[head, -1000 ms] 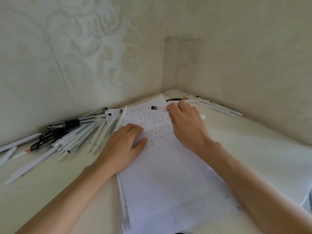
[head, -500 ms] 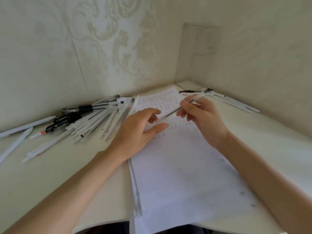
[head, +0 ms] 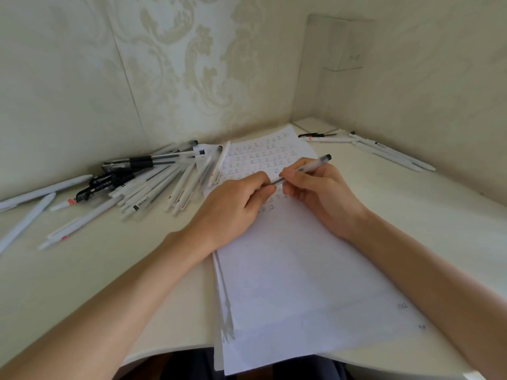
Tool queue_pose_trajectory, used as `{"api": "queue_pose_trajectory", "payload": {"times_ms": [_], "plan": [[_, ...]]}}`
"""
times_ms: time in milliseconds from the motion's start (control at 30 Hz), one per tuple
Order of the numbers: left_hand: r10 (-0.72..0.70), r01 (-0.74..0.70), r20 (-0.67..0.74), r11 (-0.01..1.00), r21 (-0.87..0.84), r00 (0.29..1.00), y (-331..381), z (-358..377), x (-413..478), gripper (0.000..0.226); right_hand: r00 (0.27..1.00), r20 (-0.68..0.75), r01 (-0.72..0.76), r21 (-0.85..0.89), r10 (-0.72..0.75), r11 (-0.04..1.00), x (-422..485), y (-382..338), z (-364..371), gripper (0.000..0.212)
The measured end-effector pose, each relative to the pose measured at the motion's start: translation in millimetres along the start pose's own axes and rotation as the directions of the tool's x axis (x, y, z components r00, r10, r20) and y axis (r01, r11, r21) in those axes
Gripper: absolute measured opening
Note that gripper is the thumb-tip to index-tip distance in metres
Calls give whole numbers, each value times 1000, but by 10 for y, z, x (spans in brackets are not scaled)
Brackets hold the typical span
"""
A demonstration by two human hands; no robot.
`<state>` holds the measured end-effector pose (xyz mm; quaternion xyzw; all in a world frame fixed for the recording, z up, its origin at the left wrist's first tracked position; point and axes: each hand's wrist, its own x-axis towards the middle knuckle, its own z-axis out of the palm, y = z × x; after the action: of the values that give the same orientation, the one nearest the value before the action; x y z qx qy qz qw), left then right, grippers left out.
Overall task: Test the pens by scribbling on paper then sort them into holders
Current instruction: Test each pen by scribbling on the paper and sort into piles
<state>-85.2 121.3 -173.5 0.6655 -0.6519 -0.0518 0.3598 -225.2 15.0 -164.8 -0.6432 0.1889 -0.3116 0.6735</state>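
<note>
On the left of the pale, smooth tabletop (head: 82,270) lies a loose pile of pens (head: 153,182), mostly white matte barrels with some black ones that have rubber sleeves. They are round and slim and overlap each other, so a push from the forearm could make them roll away.

The left hand (head: 233,212) has its fingers curled, and its grip pinches the lower end of the pen (head: 304,168). The right hand (head: 321,193) has a narrow grip around the barrel. This pen is held just above the paper (head: 288,270). It has a translucent, glossy plastic body with a dark end that points up and to the right.

I think a cap is being pulled off. If it comes free suddenly, the tip may mark the skin or the sheet, or the cap may fly away. No hand presses the thin paper stack, so it may slide during scribbling.

At the far right, a few white pens (head: 389,152) lie near the wall. A clear box-like thing (head: 337,42) stands in the corner, but I cannot tell if it is a holder.
</note>
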Motion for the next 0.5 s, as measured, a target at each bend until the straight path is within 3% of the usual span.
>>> {"api": "queue_pose_trajectory", "payload": {"times_ms": [200, 400, 500], "plan": [[-47, 48, -9, 993, 103, 999, -35, -2, -7, 26, 1000, -17, 2, 28, -1, 1000, -10, -17, 26, 11], [-144, 139, -39, 986, -96, 989, -39, 12, -6, 41, 986, -152, -50, 84, 62, 995, -4, -146, -106, 38], [-165, 168, 31, 966, -197, 986, -38, -3, 0, 32, 963, -269, -3, -17, -1, 1000, 10, -188, -157, 27]]}}
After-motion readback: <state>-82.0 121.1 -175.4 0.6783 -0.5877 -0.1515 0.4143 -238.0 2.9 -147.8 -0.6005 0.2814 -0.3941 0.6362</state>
